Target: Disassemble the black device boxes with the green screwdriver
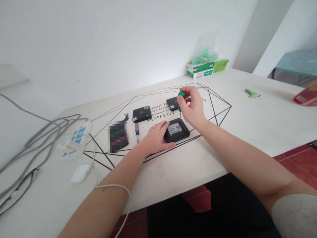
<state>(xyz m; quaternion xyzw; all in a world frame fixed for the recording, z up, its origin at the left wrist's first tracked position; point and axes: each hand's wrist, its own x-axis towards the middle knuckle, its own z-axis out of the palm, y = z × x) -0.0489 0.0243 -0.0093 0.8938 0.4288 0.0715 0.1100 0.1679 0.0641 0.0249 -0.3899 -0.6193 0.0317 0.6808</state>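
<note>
A flat black electronic box (pixel 176 131) lies on the white table with a printed label facing up. My left hand (pixel 156 136) grips its left side, fingers at the far left corner and thumb along the near edge. In my right hand (pixel 192 105) is a screwdriver (pixel 181 94) with a green handle, held upright. Its thin shaft points down to the far part of the box's labelled face; whether the tip sits in a screw is too small to tell. Left of my left hand lies a second screwdriver (pixel 137 129) with a red and blue handle.
Two similar black boxes, one at left (pixel 142 114) and one partly behind my right hand (pixel 172 103), lie farther back. A blurred-out phone (pixel 118 136), power strip (pixel 77 140), white case (pixel 81 173) and cables (pixel 53 132) are leftward. Green boxes (pixel 200 69) stand by the wall.
</note>
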